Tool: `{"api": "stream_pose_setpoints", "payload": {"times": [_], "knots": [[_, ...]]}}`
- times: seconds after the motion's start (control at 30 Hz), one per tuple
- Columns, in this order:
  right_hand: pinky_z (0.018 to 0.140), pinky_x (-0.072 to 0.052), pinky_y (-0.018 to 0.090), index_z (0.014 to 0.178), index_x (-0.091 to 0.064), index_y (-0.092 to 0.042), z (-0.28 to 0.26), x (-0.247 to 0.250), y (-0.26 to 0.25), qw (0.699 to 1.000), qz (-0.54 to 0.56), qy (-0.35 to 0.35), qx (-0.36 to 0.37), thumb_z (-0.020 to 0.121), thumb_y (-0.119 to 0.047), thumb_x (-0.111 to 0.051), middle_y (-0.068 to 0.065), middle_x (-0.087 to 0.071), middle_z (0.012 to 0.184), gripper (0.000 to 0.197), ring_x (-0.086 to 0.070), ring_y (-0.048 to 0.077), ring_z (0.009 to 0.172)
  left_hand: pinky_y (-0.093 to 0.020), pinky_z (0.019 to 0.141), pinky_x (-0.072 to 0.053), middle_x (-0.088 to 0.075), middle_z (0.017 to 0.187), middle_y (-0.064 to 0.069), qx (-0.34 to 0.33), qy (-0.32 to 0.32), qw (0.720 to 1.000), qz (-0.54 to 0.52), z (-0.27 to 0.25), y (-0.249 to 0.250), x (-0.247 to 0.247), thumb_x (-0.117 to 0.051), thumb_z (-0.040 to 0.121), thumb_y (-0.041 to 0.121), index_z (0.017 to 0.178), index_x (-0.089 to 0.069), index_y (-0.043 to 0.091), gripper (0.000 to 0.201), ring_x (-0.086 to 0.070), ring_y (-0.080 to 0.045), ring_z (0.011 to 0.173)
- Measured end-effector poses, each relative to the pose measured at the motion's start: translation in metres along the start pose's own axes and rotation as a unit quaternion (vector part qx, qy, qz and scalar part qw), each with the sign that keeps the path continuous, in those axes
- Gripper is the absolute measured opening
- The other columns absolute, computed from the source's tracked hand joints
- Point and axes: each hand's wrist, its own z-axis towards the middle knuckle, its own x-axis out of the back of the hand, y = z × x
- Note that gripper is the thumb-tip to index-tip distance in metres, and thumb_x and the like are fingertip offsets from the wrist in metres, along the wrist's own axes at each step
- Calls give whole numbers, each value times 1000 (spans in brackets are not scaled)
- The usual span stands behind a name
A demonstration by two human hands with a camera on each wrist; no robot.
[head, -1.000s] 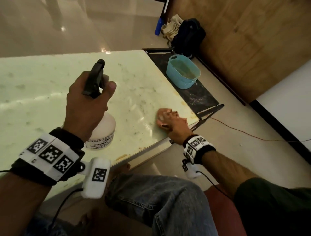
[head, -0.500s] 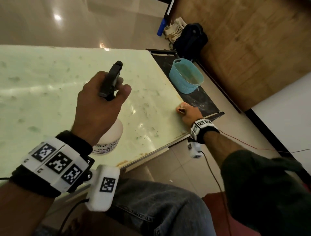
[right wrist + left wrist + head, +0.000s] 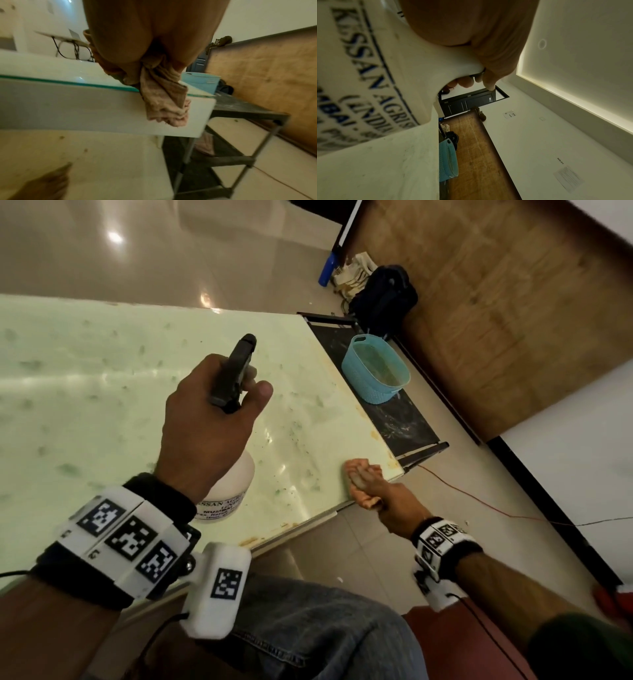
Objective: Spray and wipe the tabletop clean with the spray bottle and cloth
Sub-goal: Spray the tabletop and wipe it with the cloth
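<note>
My left hand (image 3: 219,419) grips the black trigger head of a white spray bottle (image 3: 229,491) that stands over the pale green-stained tabletop (image 3: 102,405); its printed label (image 3: 368,75) fills the left wrist view. At the table's near right corner my right hand (image 3: 376,491) holds a bunched pink cloth (image 3: 363,470), which hangs down over the table edge (image 3: 164,102). Green specks and smears cover the top.
A light blue basket (image 3: 376,371) stands on a low black rack (image 3: 404,419) just past the table's right end. A dark bag (image 3: 383,296) lies by the wooden wall panel. A thin red wire (image 3: 479,501) runs over the floor. My jeans-clad knee (image 3: 308,628) is below the table's front edge.
My right hand with the cloth has come back from the far right edge toward the near right corner, and the cloth now drapes over the edge. The left hand stays on the bottle.
</note>
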Motion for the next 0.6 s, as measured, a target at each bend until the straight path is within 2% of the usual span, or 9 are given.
{"api": "stream_pose_setpoints", "payload": {"times": [0.1,0.13,0.2,0.27,0.33,0.37,0.43,0.5,0.6], "knots": [[103,-45,39,137,-48,-32,23,15,16,993,-13,15,-112,87,-3,-51,9,-58,133,58,-57,29,119,-53,85,-57,-71,99,18,7,-3,1000,-7,1,-1,-1,-70,85,46,103,-67,25,28,-59,-13,72],[99,-48,40,136,-47,-32,38,21,15,988,-14,17,-153,87,-5,-50,15,-62,124,56,-61,32,110,-54,85,-57,-71,99,19,8,-3,1000,-7,2,-2,-1,-69,85,46,103,-67,25,28,-59,-12,72],[99,-47,39,136,-48,-23,69,36,1,979,-26,29,-202,85,-4,-48,19,-61,123,55,-59,36,109,-54,85,-58,-70,97,20,10,-2,1000,-10,3,-3,-2,-70,85,46,103,-67,26,27,-59,-9,72],[95,-45,36,121,-59,-12,103,45,-21,981,-21,68,-183,84,-3,-47,16,-62,120,39,-58,34,111,-54,85,-58,-69,94,21,11,1,1000,-9,4,-4,-1,-70,85,45,103,-67,25,27,-58,-8,71],[92,-46,35,106,-63,-9,131,47,-45,985,-5,106,-137,86,-7,-48,12,-64,114,25,-59,31,109,-54,85,-58,-69,91,21,12,3,1000,-4,5,-5,-1,-70,86,45,104,-67,25,27,-58,-6,71],[92,-46,34,105,-62,-10,140,46,-57,985,-2,111,-128,87,-9,-49,11,-63,114,23,-59,31,110,-54,85,-58,-68,91,21,13,5,1000,-3,5,-5,-1,-70,86,45,105,-67,25,27,-57,-5,71],[96,-42,35,121,-56,-9,145,44,-74,990,-17,78,-119,90,-11,-47,13,-58,124,32,-54,32,115,-52,85,-58,-69,93,20,12,6,1000,-3,5,-5,0,-71,88,42,105,-67,24,25,-58,-7,72],[105,-35,38,142,-37,-11,134,39,-81,993,-24,16,-118,91,-7,-46,16,-46,140,52,-45,33,127,-50,85,-58,-70,94,19,10,8,1000,-3,5,-5,1,-73,90,38,105,-67,23,21,-58,-9,71],[115,-26,46,151,-20,-27,97,26,-76,995,0,-46,-91,87,-7,-52,11,-32,153,74,-33,32,138,-50,86,-58,-71,95,18,3,8,1000,-4,3,-3,4,-72,89,39,106,-67,23,24,-59,-9,72]]}}
